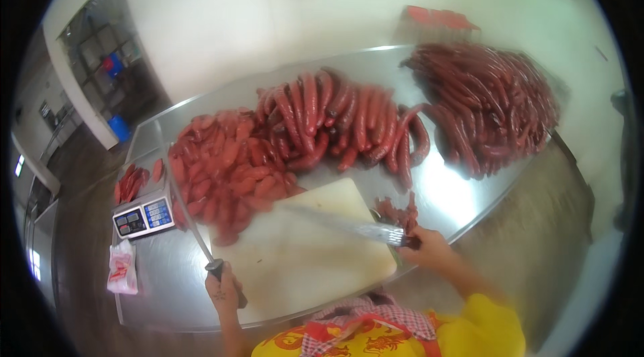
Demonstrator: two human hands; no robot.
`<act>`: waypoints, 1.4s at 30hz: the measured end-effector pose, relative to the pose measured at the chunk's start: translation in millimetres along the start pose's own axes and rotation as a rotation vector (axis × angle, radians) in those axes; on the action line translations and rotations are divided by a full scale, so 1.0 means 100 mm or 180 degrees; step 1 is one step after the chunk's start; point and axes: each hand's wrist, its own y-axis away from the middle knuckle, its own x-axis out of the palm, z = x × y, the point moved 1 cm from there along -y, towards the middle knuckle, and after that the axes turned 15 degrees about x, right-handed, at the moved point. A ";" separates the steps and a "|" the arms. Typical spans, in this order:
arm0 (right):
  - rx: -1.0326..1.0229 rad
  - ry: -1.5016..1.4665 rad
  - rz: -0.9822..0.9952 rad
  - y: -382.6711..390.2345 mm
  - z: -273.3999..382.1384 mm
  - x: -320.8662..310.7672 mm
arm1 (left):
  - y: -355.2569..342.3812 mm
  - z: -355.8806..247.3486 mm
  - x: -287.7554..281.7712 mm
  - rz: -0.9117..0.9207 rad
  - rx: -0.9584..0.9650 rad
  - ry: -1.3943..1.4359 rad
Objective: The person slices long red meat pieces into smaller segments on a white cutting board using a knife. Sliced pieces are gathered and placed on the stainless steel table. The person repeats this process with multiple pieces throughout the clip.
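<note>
My left hand (224,293) grips the dark handle of a long, narrow metal blade or rod (194,229), held nearly upright at the board's left side. My right hand (419,246) holds a long knife (362,228) by its handle, its blade angled leftward over the white cutting board (302,263) and blurred toward the tip. Short red sausage pieces (228,182) are heaped beyond and on the board's upper left. Whole red sausages (342,115) lie piled behind it. Small reddish scraps (396,213) lie just right of the board, beside my right hand.
The steel table (456,202) also carries a larger sausage pile (490,109) at the right, a digital scale (144,216) with sausages (131,182) on it at the left, and a plastic bag (122,268). A wall runs behind; a doorway with blue containers (119,127) is at back left.
</note>
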 end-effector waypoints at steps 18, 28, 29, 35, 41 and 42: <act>-0.0368 -0.0810 0.0126 -0.76 -0.09 -0.08 | 1.15 -0.65 0.73 0.0736 -0.0039 -0.1483; -0.0807 -0.0431 -0.0250 -0.76 -0.03 0.35 | 1.28 -0.51 0.92 0.0856 0.0448 -0.1635; -0.0025 -0.0738 0.0171 -0.88 -0.19 0.10 | 1.29 -0.48 0.83 0.0608 0.0431 -0.1626; -0.1290 -0.0811 0.0387 -0.71 0.06 0.28 | 1.29 -0.30 0.87 0.0890 0.0333 -0.1720; -0.1849 -0.0164 0.1032 -0.34 0.46 0.71 | 1.36 -0.28 1.12 0.1174 0.0462 -0.1853; -0.1490 -0.0174 0.0741 -0.41 0.42 0.63 | 1.38 -0.30 1.07 0.1096 0.0509 -0.1888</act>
